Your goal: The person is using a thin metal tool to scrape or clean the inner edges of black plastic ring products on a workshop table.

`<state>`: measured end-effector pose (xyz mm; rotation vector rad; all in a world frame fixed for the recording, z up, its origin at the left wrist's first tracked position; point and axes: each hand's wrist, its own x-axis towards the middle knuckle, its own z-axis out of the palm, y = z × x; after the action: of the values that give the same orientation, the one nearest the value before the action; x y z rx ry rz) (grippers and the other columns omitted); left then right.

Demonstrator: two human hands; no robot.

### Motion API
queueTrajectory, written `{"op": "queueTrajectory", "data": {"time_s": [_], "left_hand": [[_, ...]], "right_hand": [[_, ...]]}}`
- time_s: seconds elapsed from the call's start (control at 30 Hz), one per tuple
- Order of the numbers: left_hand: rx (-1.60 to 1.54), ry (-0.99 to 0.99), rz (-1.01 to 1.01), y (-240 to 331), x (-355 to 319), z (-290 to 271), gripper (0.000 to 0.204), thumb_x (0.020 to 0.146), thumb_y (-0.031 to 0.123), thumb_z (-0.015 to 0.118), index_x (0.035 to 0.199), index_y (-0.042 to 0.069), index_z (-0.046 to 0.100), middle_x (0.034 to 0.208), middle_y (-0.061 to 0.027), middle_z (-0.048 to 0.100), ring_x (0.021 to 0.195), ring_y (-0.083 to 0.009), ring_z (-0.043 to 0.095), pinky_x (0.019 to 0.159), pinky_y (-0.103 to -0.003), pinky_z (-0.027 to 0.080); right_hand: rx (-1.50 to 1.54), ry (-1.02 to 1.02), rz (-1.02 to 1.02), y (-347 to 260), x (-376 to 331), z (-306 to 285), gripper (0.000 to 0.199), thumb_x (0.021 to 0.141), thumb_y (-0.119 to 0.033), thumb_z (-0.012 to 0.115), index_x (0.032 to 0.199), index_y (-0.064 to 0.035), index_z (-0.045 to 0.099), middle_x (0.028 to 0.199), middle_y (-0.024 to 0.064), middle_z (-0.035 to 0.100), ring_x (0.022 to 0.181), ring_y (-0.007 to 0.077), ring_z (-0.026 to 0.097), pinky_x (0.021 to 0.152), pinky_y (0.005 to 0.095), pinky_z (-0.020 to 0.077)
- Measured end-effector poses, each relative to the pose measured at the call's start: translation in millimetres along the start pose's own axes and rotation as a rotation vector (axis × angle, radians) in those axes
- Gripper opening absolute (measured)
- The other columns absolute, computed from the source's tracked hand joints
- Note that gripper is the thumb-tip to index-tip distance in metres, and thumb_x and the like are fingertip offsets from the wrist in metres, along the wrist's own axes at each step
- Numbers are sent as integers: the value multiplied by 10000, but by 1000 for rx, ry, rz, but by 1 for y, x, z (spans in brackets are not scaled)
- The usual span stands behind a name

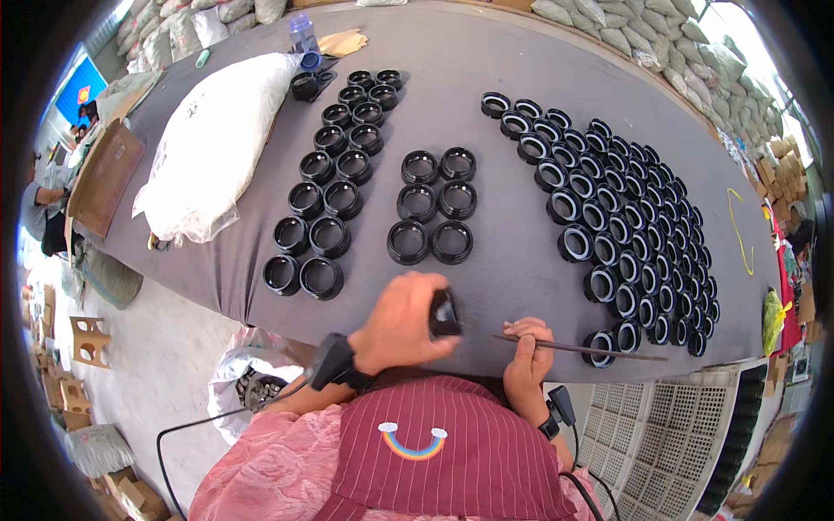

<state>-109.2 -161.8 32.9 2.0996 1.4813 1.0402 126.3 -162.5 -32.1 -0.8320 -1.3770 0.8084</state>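
Black ring-shaped part [444, 314] in left hand [401, 323], thin metal rod [580, 349] in right hand [527, 356].

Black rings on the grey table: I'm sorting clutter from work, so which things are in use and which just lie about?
In use: black ring in the left hand; thin metal rod in the right hand; rows of black rings.
Lying about: white sack; plastic bottle; cardboard; grey table.
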Motion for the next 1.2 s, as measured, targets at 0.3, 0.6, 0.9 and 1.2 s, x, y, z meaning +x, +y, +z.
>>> {"op": "queueTrajectory", "data": {"time_s": [0.3, 0.6, 0.9, 1.2], "left_hand": [[477, -115, 48, -32, 9, -25, 657, 677, 198, 866, 1273, 47, 634, 1282, -185, 562, 1140, -363, 557, 948, -464, 457], [302, 51, 206, -25, -4, -8, 624, 725, 231, 857, 1276, 55, 626, 1324, -184, 574, 1192, -367, 566, 979, -457, 466], [-180, -175, 155, -6, -11, 51, 584, 766, 197, 830, 1273, 50, 581, 1353, -194, 555, 1189, -382, 582, 998, -457, 486], [-268, -154, 106, -10, -8, 50, 337, 775, 130, 812, 1079, 63, 682, 1368, -240, 535, 1180, -403, 601, 970, -454, 517]], "right_hand": [[-575, 147, -173, -36, 7, -74, 67, 972, -16, 539, 962, -18, 606, 992, 130, 671, 950, 254, 609, 863, 381, 492], [-889, 96, -16, -31, 5, -101, 91, 878, -50, 718, 952, -79, 675, 934, 117, 670, 958, 321, 614, 848, 422, 472], [-447, -339, -169, -18, 25, -3, 61, 877, -87, 731, 927, -74, 700, 932, 62, 718, 962, 303, 657, 871, 413, 491], [-218, -116, 98, -10, 11, -27, 109, 979, -72, 586, 936, -15, 669, 974, 93, 712, 1018, 229, 588, 903, 360, 479]]}}
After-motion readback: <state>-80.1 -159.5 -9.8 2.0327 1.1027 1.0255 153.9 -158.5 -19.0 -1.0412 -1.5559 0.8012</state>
